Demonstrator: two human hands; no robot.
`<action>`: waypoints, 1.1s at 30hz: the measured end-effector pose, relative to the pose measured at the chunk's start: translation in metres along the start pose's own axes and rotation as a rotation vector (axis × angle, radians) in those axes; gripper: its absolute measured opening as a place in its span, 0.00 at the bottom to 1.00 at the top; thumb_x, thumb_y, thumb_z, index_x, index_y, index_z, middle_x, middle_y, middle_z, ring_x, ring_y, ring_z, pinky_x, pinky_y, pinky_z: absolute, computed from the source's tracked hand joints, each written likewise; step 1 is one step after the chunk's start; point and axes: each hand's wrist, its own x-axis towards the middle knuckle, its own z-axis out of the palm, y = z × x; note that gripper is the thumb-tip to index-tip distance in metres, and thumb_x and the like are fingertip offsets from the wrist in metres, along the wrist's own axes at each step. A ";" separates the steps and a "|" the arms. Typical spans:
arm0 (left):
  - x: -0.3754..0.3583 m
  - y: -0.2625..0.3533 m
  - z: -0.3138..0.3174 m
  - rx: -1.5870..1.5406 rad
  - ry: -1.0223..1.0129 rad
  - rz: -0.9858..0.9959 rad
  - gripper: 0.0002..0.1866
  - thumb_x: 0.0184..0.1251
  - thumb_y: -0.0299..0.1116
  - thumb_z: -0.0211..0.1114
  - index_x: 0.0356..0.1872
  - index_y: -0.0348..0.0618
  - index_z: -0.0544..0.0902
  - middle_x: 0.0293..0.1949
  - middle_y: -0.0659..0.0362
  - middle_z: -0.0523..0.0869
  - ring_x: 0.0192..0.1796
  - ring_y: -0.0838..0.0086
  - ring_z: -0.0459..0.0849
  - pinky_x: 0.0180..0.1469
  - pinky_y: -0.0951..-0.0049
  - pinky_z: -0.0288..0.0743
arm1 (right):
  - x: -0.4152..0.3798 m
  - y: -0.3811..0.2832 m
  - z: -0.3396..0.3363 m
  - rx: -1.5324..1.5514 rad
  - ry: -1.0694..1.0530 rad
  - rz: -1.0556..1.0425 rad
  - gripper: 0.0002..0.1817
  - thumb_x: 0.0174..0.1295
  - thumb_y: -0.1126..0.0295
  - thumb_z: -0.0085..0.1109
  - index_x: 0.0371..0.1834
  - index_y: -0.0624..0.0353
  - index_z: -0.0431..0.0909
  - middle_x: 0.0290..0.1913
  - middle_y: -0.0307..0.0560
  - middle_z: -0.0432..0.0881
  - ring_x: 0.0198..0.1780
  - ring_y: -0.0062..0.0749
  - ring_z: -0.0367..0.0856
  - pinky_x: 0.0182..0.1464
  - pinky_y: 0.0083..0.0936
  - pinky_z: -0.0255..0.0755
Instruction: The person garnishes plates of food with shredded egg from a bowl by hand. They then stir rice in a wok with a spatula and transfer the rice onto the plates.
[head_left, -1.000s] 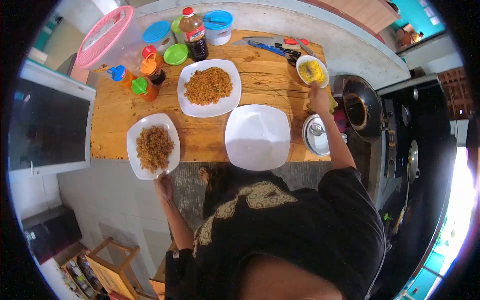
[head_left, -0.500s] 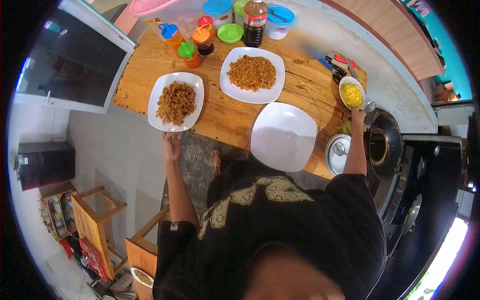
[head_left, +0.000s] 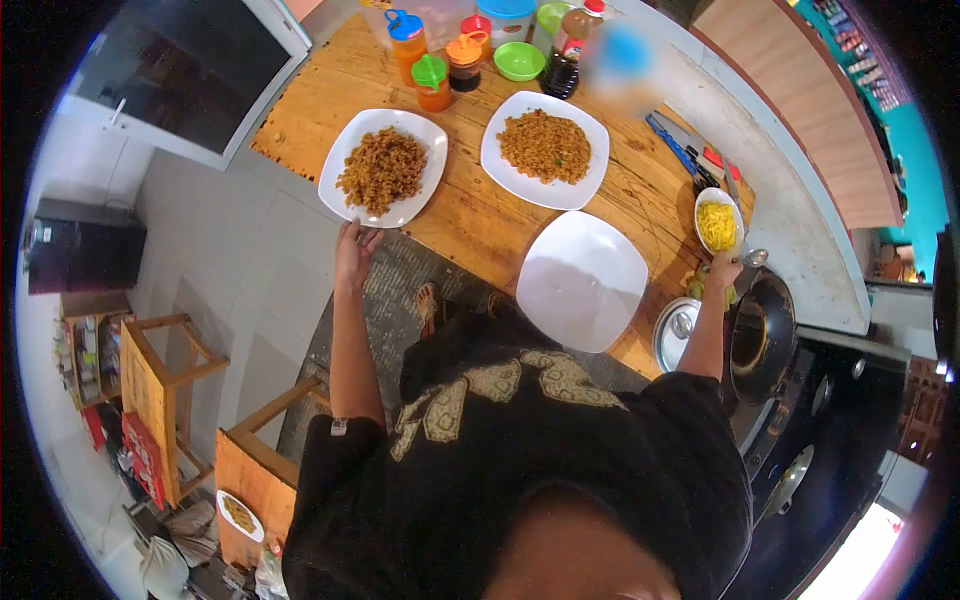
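Observation:
My left hand (head_left: 358, 252) is at the near rim of a white plate of brown fried rice (head_left: 382, 172), its fingers apart. That plate lies at the left front edge of the wooden table. A second white plate of fried rice (head_left: 545, 147) sits to its right. Nearer my body is a bare white plate (head_left: 582, 281). At the far right, my right hand (head_left: 722, 272) grips the near end of a small white bowl of yellow shreds (head_left: 717, 225). A metal spoon (head_left: 755, 258) shows beside that hand.
Sauce bottles (head_left: 433, 84), a green bowl (head_left: 519, 61) and a dark bottle (head_left: 562, 72) stand along the back. Scissors and knives (head_left: 690, 150) lie beyond the small bowl. A metal dish (head_left: 677, 330) and a black wok (head_left: 762, 335) are at the right.
The view has turned and shifted, moving the tabletop items rightward in the picture. My left hand's fingers now show more at the plate's rim. My right hand stays at the small bowl.

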 end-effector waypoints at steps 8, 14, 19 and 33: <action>0.045 0.019 -0.024 0.108 0.096 0.055 0.14 0.61 0.22 0.46 0.47 0.27 0.66 0.40 0.45 0.78 0.30 0.64 0.82 0.25 0.77 0.78 | -0.026 -0.034 -0.006 0.438 -0.293 -0.135 0.20 0.51 0.73 0.57 0.45 0.70 0.63 0.40 0.51 0.71 0.36 0.30 0.71 0.36 0.25 0.69; 0.088 0.052 -0.051 0.109 0.133 0.016 0.14 0.60 0.23 0.46 0.46 0.27 0.67 0.40 0.46 0.78 0.32 0.64 0.82 0.28 0.75 0.79 | -0.167 -0.161 -0.036 0.447 -0.575 -0.034 0.19 0.54 0.74 0.54 0.49 0.66 0.62 0.33 0.45 0.73 0.22 0.22 0.74 0.13 0.16 0.61; 0.147 0.073 -0.079 0.091 0.032 0.011 0.14 0.62 0.25 0.48 0.46 0.26 0.66 0.42 0.45 0.76 0.40 0.61 0.80 0.40 0.70 0.82 | -0.299 -0.251 -0.009 0.385 -0.804 0.168 0.15 0.56 0.73 0.52 0.45 0.63 0.62 0.26 0.40 0.73 0.17 0.18 0.72 0.12 0.14 0.60; 0.102 0.037 -0.042 0.152 -0.754 -0.530 0.26 0.66 0.36 0.48 0.62 0.41 0.52 0.50 0.46 0.73 0.49 0.62 0.77 0.52 0.62 0.72 | -0.472 -0.292 0.127 0.282 -0.884 0.010 0.18 0.53 0.78 0.51 0.47 0.65 0.59 0.43 0.49 0.70 0.38 0.28 0.76 0.36 0.24 0.72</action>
